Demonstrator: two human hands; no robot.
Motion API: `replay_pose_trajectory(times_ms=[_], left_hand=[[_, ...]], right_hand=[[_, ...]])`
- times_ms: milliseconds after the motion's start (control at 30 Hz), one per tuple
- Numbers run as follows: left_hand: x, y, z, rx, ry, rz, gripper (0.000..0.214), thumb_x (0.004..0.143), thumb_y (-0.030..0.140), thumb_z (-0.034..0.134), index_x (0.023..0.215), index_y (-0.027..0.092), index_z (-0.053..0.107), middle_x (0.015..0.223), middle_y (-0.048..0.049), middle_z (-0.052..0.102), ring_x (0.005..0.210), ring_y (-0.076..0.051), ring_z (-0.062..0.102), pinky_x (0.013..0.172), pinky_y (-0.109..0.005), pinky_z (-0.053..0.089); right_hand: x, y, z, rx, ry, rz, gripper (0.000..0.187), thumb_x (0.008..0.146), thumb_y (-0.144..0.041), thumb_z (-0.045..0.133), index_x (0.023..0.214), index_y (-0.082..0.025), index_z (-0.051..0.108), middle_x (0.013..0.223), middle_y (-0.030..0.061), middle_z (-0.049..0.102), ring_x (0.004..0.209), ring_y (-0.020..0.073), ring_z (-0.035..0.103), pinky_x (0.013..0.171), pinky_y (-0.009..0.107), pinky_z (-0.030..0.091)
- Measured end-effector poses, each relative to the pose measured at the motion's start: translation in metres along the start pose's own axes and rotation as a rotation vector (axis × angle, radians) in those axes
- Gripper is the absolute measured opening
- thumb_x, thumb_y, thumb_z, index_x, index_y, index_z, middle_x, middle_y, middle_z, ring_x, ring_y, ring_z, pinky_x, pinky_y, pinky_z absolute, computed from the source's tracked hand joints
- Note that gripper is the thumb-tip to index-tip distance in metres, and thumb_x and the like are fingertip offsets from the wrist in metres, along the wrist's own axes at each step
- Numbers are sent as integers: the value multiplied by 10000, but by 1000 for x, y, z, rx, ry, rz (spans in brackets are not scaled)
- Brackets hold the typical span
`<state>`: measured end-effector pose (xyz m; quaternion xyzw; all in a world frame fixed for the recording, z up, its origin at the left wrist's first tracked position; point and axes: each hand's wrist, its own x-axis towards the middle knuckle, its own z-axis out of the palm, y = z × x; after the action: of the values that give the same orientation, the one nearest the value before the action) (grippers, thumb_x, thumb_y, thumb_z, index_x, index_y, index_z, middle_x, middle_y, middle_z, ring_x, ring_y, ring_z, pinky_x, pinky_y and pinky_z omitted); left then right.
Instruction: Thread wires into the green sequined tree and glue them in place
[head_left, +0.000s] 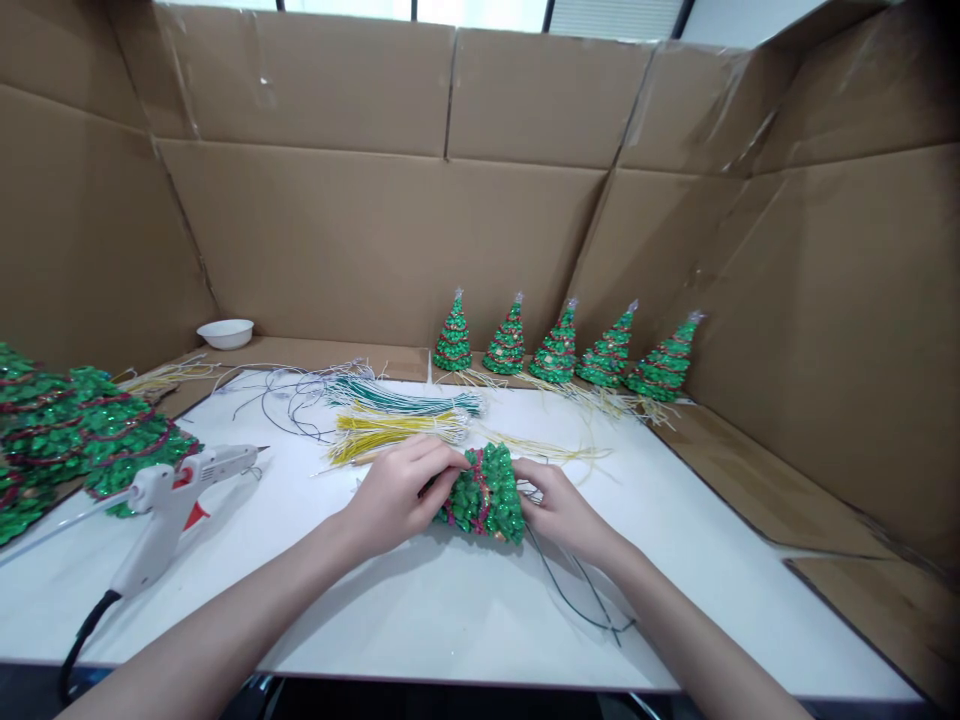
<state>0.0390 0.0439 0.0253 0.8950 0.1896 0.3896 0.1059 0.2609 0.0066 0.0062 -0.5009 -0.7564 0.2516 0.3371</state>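
A small green tinsel Christmas tree (491, 495) with red garland lies on its side between my hands, above the white table. My left hand (409, 490) pinches at the tree's garland, thumb and forefinger together; whatever is between the fingertips is too small to make out. My right hand (559, 505) holds the tree at its wide base, with some fingers hidden behind or inside it. Dark green wires (574, 600) trail from the base beneath my right wrist. Just beyond my hands lie a bundle of yellow wires (401, 433) and a bundle of green wires (409, 397).
A white hot glue gun (161, 510) rests at the left, its cord over the front edge. Larger tinsel trees (127, 430) crowd the left side. Several finished small trees (555, 345) stand along the back. A white bowl (226, 334) sits back left. Cardboard walls (360, 240) enclose the table.
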Motion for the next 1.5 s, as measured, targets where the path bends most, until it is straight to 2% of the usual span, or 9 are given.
replay_pose_trajectory(times_ms=[933, 1067, 1500], left_hand=[[0, 1, -2, 29, -31, -15, 177, 933, 147, 444, 977, 175, 614, 832, -48, 640, 791, -170, 564, 700, -288, 471], [1, 1, -1, 32, -33, -18, 178, 935, 150, 441, 978, 178, 612, 829, -47, 636, 786, -172, 563, 700, -289, 465], [1, 2, -2, 47, -38, -30, 176, 927, 149, 447, 976, 183, 613, 850, -51, 648, 810, -178, 579, 701, -288, 478]], right_hand=[[0, 1, 1, -25, -32, 11, 220, 805, -175, 459, 880, -160, 665, 869, 83, 699, 881, 248, 643, 818, 366, 492], [1, 0, 0, -22, -43, 27, 243, 780, -146, 453, 899, -142, 665, 909, 100, 701, 878, 252, 643, 812, 368, 491], [0, -1, 1, 15, -36, -3, 285, 762, -90, 454, 913, -172, 681, 967, 74, 723, 908, 244, 660, 808, 354, 501]])
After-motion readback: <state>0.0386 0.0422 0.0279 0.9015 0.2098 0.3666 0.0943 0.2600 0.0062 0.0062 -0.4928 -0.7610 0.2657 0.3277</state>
